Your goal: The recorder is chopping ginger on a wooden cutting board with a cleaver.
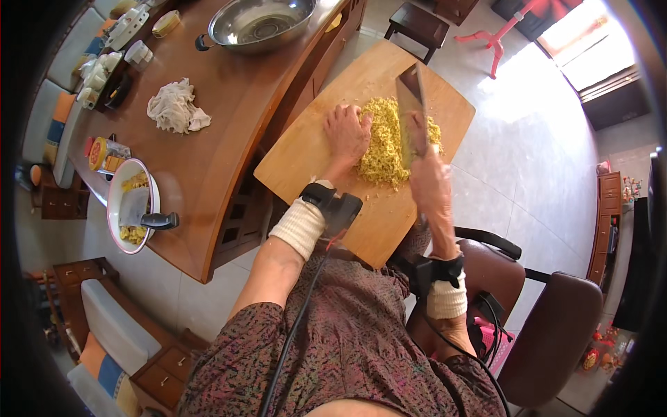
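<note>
A wooden cutting board (pixel 318 148) lies in front of me with a heap of finely chopped yellow food (pixel 383 151) on it. My right hand (pixel 431 180) grips the handle of a broad-bladed cleaver (pixel 411 91). The blade stands on edge in the right part of the heap, hiding some of it, and its face mirrors my fingers. On the heap's left side rests my left hand (pixel 348 133), fingers bent and thumb apart, with nothing seen in its grasp. Small crumbs lie scattered around the heap.
Left of the board, a wooden table (pixel 219 151) carries a steel wok (pixel 260 23), a crumpled cloth (pixel 177 107), a lidded jar (pixel 107 155) and an enamel bowl (pixel 155 195) holding yellow food and a black-handled blade (pixel 159 221). A dark stool (pixel 418 26) stands beyond; a brown chair (pixel 490 276) is at right.
</note>
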